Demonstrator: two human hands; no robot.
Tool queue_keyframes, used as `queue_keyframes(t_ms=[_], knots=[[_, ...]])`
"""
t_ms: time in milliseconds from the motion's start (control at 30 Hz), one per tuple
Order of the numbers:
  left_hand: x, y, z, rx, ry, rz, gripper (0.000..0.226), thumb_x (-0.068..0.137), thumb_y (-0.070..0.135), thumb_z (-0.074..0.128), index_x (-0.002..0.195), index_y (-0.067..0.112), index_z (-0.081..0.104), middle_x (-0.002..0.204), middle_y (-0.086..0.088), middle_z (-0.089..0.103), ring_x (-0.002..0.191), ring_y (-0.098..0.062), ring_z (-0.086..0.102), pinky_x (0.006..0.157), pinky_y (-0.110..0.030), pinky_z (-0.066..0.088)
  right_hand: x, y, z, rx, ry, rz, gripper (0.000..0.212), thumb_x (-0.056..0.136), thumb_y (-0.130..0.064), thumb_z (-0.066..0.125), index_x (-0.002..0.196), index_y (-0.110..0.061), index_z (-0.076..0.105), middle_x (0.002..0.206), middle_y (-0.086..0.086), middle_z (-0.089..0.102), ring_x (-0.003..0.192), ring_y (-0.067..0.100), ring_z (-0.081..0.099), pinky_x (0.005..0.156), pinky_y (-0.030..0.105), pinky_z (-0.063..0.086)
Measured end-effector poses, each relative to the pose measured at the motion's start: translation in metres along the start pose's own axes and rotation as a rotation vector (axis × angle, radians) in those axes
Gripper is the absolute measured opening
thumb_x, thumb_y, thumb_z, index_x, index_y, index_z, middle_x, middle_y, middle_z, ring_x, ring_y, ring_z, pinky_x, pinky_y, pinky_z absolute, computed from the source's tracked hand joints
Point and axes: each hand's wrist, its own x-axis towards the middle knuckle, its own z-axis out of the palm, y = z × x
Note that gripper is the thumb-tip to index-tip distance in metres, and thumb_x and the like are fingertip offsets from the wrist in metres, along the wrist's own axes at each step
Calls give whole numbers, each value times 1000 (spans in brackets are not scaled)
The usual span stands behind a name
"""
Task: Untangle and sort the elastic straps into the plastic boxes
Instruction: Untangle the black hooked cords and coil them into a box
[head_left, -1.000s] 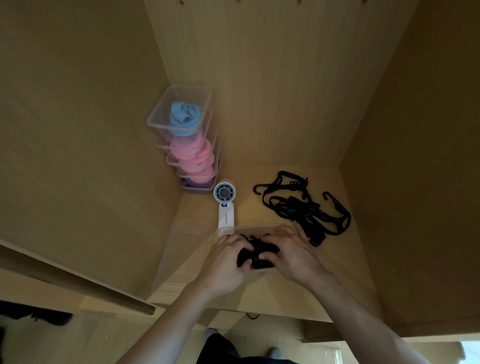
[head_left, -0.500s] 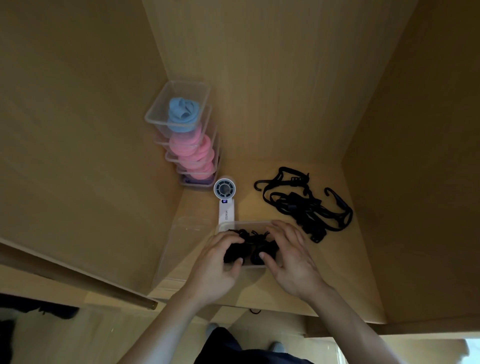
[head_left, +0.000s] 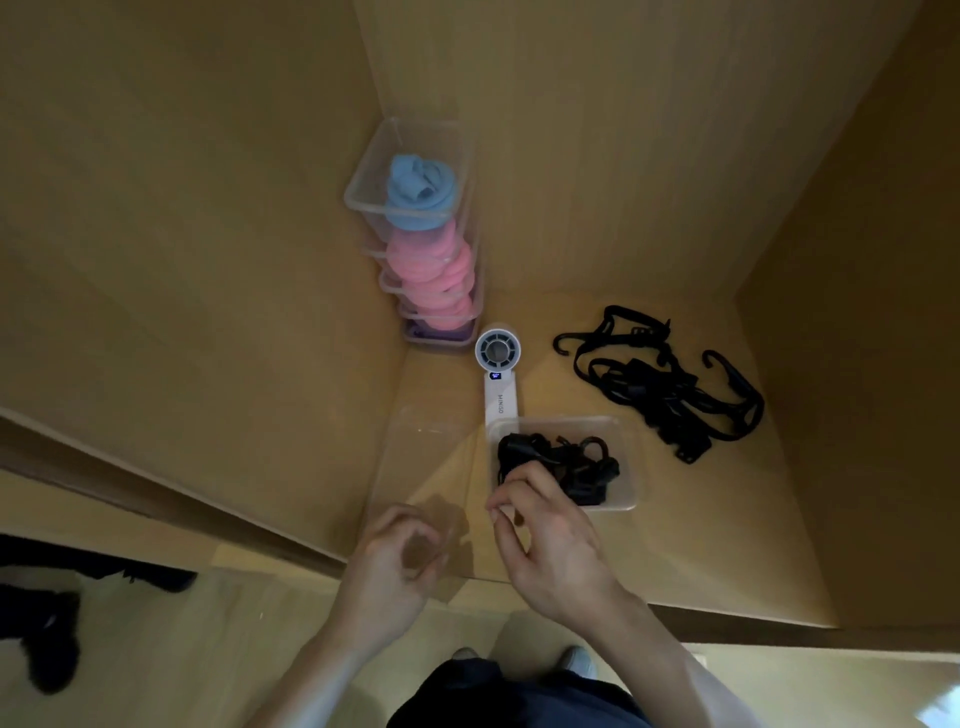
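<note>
1. On the shelf floor (head_left: 727, 519) a clear box (head_left: 631, 467) stands near the front edge. It holds a bundle of coiled black straps (head_left: 566, 462).
2. We see the right hand (head_left: 550, 551) at the box's near-left corner, with its fingers curled. Thumb and forefinger lie close together at the rim, and we cannot tell whether they pinch it.
3. The left hand (head_left: 387, 566) hovers at the front edge, left of the box, with its fingers loosely curled. A faint clear plastic piece (head_left: 426, 447) lies just beside it. We cannot tell whether the hand holds this piece.
4. A tangle of black straps (head_left: 670, 389) with hooks lies behind and to the right of the box, apart from it and near the right wall (head_left: 857, 364).
5. A white handheld fan (head_left: 497, 351) lies flat, and its handle reaches the box's far-left corner.
6. A stack of clear boxes (head_left: 374, 171) fills the back-left corner against the left wall (head_left: 208, 260). It holds a blue roll (head_left: 421, 192) above pink rolls (head_left: 431, 275).
7. Bare floor shows to the right of the box, between the tangle and the front edge.
</note>
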Motion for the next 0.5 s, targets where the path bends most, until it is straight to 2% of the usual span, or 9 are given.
queue_keyframes(t_ms=[67, 133, 200, 333, 400, 500], knots=[[-1, -11, 1, 138, -56, 18, 28, 73, 30, 85, 92, 29, 66, 104, 22, 52, 101, -3, 53, 85, -24, 46, -1, -5, 14, -7, -59, 27, 20, 97, -33, 46, 100, -23, 63, 98, -19, 48, 72, -3, 49, 66, 21, 44], [3, -18, 3, 278, -113, 70, 34, 73, 40, 81, 101, 29, 64, 108, 16, 53, 105, -10, 51, 86, -30, 45, -3, -10, 26, 3, -85, 45, 16, 95, -31, 49, 97, -23, 62, 92, -21, 46, 69, -9, 44, 66, 16, 36], [9, -22, 4, 365, -139, 123, 37, 73, 42, 78, 105, 30, 65, 110, 13, 55, 108, -15, 53, 85, -32, 45, -5, -13, 35, 29, -99, 67, 14, 93, -31, 50, 95, -24, 62, 90, -20, 47, 71, -8, 44, 67, 16, 36], [11, -30, 3, 352, -103, 165, 32, 80, 52, 68, 103, 30, 69, 105, 12, 58, 106, -13, 54, 85, -31, 45, -11, -13, 41, 66, -128, 126, 6, 91, -28, 55, 91, -28, 61, 84, -23, 51, 77, -2, 51, 70, 19, 44], [10, -32, 2, 335, -73, 169, 33, 83, 55, 60, 100, 29, 70, 102, 11, 60, 103, -13, 55, 84, -31, 46, -11, -14, 42, 77, -136, 159, 6, 91, -26, 57, 89, -30, 62, 82, -24, 53, 77, 0, 54, 70, 19, 44], [14, -26, 6, 365, -44, 181, 28, 83, 53, 61, 95, 29, 68, 98, 12, 60, 97, -13, 57, 79, -30, 46, -10, -17, 45, 81, -143, 181, 8, 90, -22, 60, 88, -29, 63, 80, -24, 55, 77, 0, 56, 69, 15, 42]])
